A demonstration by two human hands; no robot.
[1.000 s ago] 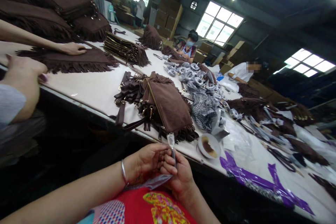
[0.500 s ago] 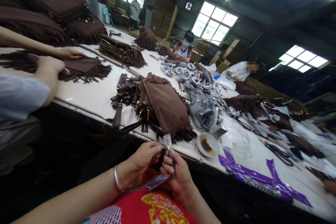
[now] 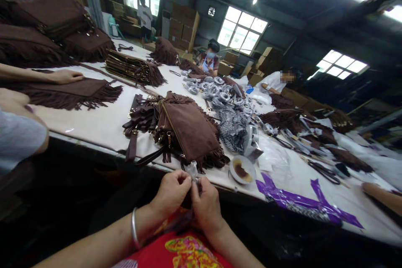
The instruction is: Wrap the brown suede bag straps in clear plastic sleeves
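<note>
In front of the table edge, my left hand [image 3: 172, 188] and my right hand [image 3: 205, 201] meet with fingers pinched on a strip of clear plastic wrap [image 3: 192, 170]. What the wrap covers is hidden between the fingers. Just beyond it, a brown fringed bag [image 3: 191, 127] with a gold zipper lies on top of other bags. Brown straps with metal clasps [image 3: 133, 125] spread out to its left. A white bowl [image 3: 242, 170] with brown residue is right of the bags.
Purple tape [image 3: 292, 199] crosses the table edge at the right. Coiled wrapped straps [image 3: 216, 90] are heaped behind the bags. At the left, a co-worker's hand [image 3: 67, 76] rests on a flat fringed bag [image 3: 75, 92]. More brown bags are piled behind. Other people are farther back.
The view has shifted, moving the table items left in the picture. My hands have come closer together on the plastic, and the wrap hanging below my right hand shows less. The co-worker's nearer hand has moved left.
</note>
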